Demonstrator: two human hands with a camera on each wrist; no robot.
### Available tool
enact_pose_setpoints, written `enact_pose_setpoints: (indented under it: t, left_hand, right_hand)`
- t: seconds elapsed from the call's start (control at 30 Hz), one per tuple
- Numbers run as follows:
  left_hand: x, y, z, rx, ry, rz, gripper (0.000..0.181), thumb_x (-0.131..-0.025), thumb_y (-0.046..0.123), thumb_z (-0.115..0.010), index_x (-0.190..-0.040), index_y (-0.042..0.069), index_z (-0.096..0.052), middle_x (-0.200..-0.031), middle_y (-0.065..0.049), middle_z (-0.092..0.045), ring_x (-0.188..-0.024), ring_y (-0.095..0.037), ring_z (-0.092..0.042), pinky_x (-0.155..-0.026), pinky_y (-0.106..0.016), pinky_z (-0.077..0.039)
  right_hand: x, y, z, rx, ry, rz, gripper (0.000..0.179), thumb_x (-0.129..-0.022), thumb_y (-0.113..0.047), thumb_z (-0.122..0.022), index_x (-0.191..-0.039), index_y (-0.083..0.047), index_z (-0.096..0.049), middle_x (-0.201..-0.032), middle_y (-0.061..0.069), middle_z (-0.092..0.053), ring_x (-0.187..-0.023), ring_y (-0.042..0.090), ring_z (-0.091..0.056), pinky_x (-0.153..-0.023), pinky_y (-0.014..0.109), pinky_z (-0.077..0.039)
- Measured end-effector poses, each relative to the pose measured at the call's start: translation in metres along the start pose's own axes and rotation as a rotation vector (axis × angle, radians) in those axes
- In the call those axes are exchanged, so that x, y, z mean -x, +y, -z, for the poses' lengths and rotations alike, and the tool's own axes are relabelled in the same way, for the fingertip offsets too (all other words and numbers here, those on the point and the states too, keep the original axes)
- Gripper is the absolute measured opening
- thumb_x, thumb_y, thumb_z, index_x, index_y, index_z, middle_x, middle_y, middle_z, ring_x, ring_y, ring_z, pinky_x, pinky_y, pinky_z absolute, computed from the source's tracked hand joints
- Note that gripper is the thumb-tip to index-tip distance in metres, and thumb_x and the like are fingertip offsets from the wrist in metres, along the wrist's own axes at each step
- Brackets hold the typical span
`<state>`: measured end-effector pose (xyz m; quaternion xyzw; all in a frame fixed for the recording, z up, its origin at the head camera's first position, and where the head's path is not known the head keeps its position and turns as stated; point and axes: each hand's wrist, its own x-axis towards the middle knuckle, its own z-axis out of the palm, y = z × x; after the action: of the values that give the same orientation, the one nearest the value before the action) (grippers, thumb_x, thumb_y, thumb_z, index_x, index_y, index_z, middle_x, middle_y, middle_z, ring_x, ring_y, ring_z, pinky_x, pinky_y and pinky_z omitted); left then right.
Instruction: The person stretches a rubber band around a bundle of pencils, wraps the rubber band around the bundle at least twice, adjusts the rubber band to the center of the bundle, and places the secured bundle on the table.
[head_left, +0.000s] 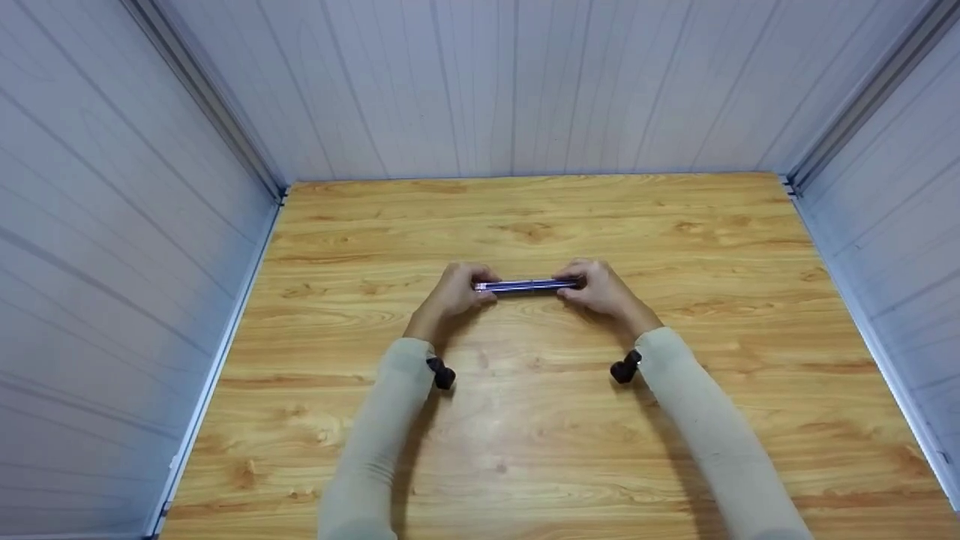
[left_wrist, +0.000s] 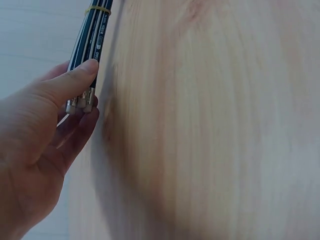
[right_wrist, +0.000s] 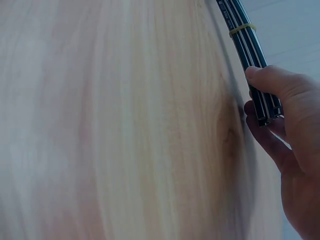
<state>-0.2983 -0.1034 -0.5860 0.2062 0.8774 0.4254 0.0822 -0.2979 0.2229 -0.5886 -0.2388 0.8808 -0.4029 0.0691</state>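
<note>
A bundle of dark striped pencils point(head_left: 525, 286) lies crosswise between both hands in the head view. A yellow rubber band point(left_wrist: 98, 9) is wrapped round the bundle, and it shows in the right wrist view too. My left hand point(head_left: 460, 289) pinches the end with the white erasers point(left_wrist: 80, 103), thumb on the near side. At the opposite end, my right hand point(head_left: 600, 289) pinches the pencils point(right_wrist: 250, 55) between thumb and fingers; dark, flat tips stick out just past them. Whether the bundle touches the table cannot be told.
The wood-grain table point(head_left: 510, 420) spreads under both arms. Pale panel walls stand at the back point(head_left: 480, 90), at the left point(head_left: 112, 262) and at the right point(head_left: 892, 225). Small black devices sit at the left wrist point(head_left: 442, 373) and the right wrist point(head_left: 625, 367).
</note>
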Motion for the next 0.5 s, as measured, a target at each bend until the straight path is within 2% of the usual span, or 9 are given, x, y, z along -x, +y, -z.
enact_pose_setpoints:
  t: [0.1, 0.27, 0.3, 0.4, 0.5]
  left_hand:
    - [-0.003, -0.008, -0.005, -0.017, 0.018, -0.025, 0.025, -0.093, 0.006, -0.092, -0.117, 0.006, -0.086, -0.119, -0.012, -0.087, -0.113, -0.027, -0.081, -0.103, -0.039, -0.063]
    - [-0.008, -0.015, -0.009, -0.030, 0.031, -0.043, 0.022, -0.092, 0.008, -0.093, -0.113, 0.009, -0.087, -0.113, -0.008, -0.088, -0.109, -0.023, -0.081, -0.101, -0.035, -0.063]
    - [-0.007, -0.010, -0.008, -0.042, 0.028, -0.033, 0.022, -0.092, 0.005, -0.092, -0.113, 0.007, -0.087, -0.113, -0.010, -0.088, -0.109, -0.024, -0.081, -0.101, -0.037, -0.064]
    - [-0.015, -0.027, -0.015, -0.045, 0.030, -0.028, 0.022, -0.092, 0.010, -0.094, -0.113, 0.012, -0.088, -0.113, -0.006, -0.088, -0.107, -0.020, -0.080, -0.100, -0.034, -0.062]
    - [-0.022, -0.045, -0.022, -0.050, 0.022, -0.017, 0.024, -0.093, 0.014, -0.094, -0.116, 0.016, -0.088, -0.117, -0.003, -0.087, -0.111, -0.020, -0.079, -0.102, -0.035, -0.061]
  right_hand:
    - [0.001, 0.001, -0.002, 0.003, 0.003, -0.013, 0.031, -0.101, -0.003, -0.082, -0.132, -0.002, -0.082, -0.128, 0.021, -0.079, -0.116, 0.032, -0.070, -0.100, 0.034, -0.054]
    - [0.000, 0.003, -0.004, 0.001, 0.014, -0.020, 0.031, -0.101, -0.003, -0.081, -0.132, -0.002, -0.081, -0.128, 0.022, -0.077, -0.119, 0.034, -0.069, -0.104, 0.041, -0.053]
    - [0.000, 0.004, -0.004, 0.002, 0.014, -0.023, 0.031, -0.101, -0.004, -0.081, -0.132, -0.002, -0.081, -0.129, 0.022, -0.077, -0.120, 0.034, -0.069, -0.105, 0.042, -0.053]
    - [0.001, 0.005, -0.005, 0.007, 0.016, -0.037, 0.032, -0.102, -0.005, -0.081, -0.133, -0.002, -0.081, -0.130, 0.022, -0.074, -0.118, 0.034, -0.065, -0.103, 0.042, -0.050]
    - [0.003, 0.006, -0.004, 0.016, 0.018, -0.049, 0.032, -0.102, -0.007, -0.081, -0.134, -0.003, -0.081, -0.127, 0.022, -0.070, -0.110, 0.029, -0.059, -0.096, 0.037, -0.046]
